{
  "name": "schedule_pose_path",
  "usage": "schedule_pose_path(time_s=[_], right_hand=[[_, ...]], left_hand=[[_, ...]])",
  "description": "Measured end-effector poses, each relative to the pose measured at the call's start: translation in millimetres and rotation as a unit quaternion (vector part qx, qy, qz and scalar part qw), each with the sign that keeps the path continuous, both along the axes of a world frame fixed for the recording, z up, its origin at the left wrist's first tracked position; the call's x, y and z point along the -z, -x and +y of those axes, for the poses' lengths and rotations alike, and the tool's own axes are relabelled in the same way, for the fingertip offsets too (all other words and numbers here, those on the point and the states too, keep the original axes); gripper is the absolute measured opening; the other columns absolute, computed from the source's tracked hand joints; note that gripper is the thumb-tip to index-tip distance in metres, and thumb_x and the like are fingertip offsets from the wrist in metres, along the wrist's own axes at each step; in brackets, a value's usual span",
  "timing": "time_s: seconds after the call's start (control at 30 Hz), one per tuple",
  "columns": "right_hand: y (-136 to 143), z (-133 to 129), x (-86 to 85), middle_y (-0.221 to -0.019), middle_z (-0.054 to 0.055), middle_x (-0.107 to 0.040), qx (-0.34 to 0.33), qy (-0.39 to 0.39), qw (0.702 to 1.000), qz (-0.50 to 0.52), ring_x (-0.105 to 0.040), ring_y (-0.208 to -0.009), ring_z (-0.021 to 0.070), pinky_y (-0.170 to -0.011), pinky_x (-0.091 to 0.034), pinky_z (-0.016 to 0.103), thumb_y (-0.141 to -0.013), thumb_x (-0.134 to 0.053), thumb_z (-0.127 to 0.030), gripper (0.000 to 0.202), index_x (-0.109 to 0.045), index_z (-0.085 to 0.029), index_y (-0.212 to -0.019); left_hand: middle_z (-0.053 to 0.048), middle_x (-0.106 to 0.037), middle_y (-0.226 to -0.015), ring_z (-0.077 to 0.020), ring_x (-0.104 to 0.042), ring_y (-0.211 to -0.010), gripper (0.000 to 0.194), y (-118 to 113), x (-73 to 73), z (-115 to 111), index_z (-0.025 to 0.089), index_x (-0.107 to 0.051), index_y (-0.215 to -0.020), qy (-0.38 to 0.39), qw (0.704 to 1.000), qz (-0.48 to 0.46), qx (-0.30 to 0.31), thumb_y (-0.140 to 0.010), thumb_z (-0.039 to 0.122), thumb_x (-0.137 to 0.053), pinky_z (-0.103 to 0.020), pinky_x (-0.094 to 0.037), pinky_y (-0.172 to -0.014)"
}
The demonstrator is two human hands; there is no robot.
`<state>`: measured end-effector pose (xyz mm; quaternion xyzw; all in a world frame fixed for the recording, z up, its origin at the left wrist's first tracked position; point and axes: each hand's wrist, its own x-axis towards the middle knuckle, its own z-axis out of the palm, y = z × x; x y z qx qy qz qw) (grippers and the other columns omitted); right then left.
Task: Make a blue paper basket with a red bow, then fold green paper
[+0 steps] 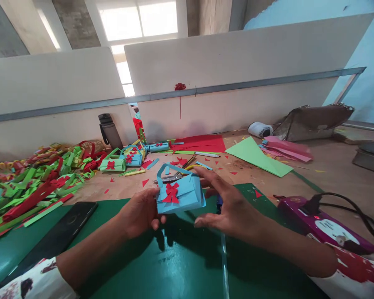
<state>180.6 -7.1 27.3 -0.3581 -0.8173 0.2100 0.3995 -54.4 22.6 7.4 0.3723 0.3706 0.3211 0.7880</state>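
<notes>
- Our left hand (pixel 140 214) grips the small blue folded-paper handbag (pixel 187 194) by its left end, above the green mat (pixel 127 270).
- Long axis: left-right.
- Our right hand (pixel 229 205): half-open at right end, contact unclear.

Head-worn view, forward and down, near hands (pixel 140 214)

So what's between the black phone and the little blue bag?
In the head view, the left hand, gripping the blue bag's side, and some green surface beyond the phone.
</notes>
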Motion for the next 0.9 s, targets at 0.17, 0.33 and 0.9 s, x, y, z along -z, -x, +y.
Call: schedule_pose_path(time_s=[0.17, 0.33, 0.9], right_hand=[[-0.7, -0.4, 0.3, -0.132, 0.008, -0.047, 0.001, -0.074, 0.996, -0.044, -0.05, -0.118, 0.0246, -0.095, -0.047, 0.039, -0.067, -0.077, -0.022, 0.088, -0.026, -0.03, -0.138], [-1.4, 0.5, 0.2, -0.128, 0.011, -0.051, 0.006, -0.098, 0.992, -0.079, -0.05, -0.119, 0.0263, -0.097, -0.045, 0.041, -0.068, -0.076, -0.022, 0.077, -0.033, -0.024, -0.132], [-0.1, 2.3, -2.7, -0.117, 0.008, -0.058, 0.075, 0.007, 0.997, -0.023, -0.06, -0.1, 0.024, -0.083, -0.052, 0.038, -0.075, -0.069, -0.026, 0.056, -0.041, -0.024, -0.123]], left_hand=[[-0.004, -0.061, -0.063, -0.0151, -0.061, -0.05, 0.027, -1.0, 4.2, -1.2, 0.013, -0.056, -0.09, -0.016, 1.0, 0.02, 0.004, -0.083, 0.039, -0.051, -0.016, -0.041, -0.034], [-0.003, -0.062, -0.065, -0.0143, -0.061, -0.049, 0.027, -0.1, 5.6, -1.4, 0.014, -0.054, -0.089, -0.031, 0.999, 0.039, -0.006, -0.085, 0.04, -0.05, -0.016, -0.042, -0.033], [-0.003, -0.061, -0.092, -0.0136, -0.06, -0.065, 0.056, 2.6, 3.1, -1.2, 0.024, -0.039, -0.13, -0.235, 0.959, 0.092, -0.127, -0.082, 0.04, -0.062, -0.02, -0.049, -0.048]])
